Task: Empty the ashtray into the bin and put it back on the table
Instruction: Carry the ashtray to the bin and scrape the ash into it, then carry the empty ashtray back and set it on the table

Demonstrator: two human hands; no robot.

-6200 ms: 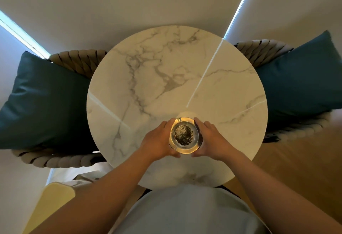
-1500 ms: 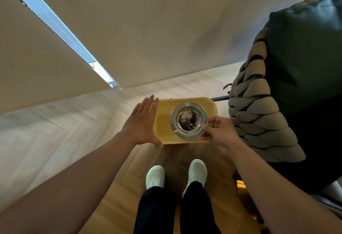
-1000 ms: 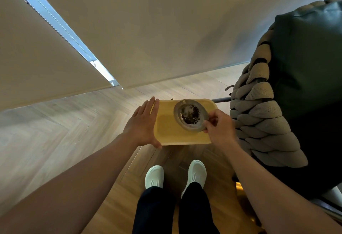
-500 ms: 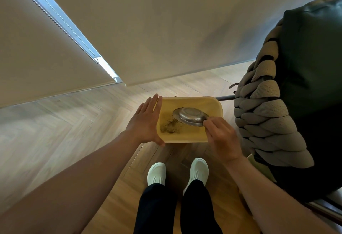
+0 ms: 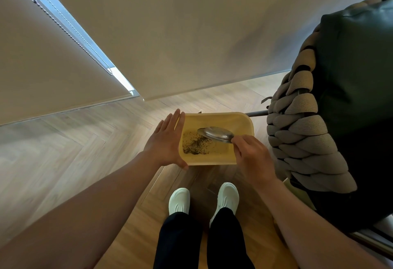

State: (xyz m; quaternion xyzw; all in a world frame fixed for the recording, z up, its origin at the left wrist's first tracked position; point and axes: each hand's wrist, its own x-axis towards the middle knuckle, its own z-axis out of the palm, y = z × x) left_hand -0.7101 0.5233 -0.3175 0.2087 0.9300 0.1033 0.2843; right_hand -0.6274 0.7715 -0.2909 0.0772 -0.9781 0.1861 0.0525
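Note:
A round metal ashtray is tipped nearly upside down over a yellow rectangular bin on the floor. My right hand pinches the ashtray's near rim. Dark ash lies scattered on the bin's bottom, left of the ashtray. My left hand rests flat against the bin's left wall, fingers straight, thumb at the near corner. The table is out of view.
A woven rope chair with a dark green cushion stands close on the right, touching distance from the bin. Beige walls rise beyond the wooden floor. My white shoes stand just before the bin.
Since six seconds ago the ashtray left the marble table and came over the bin. In the last second my right hand turned it over and the ash fell into the bin.

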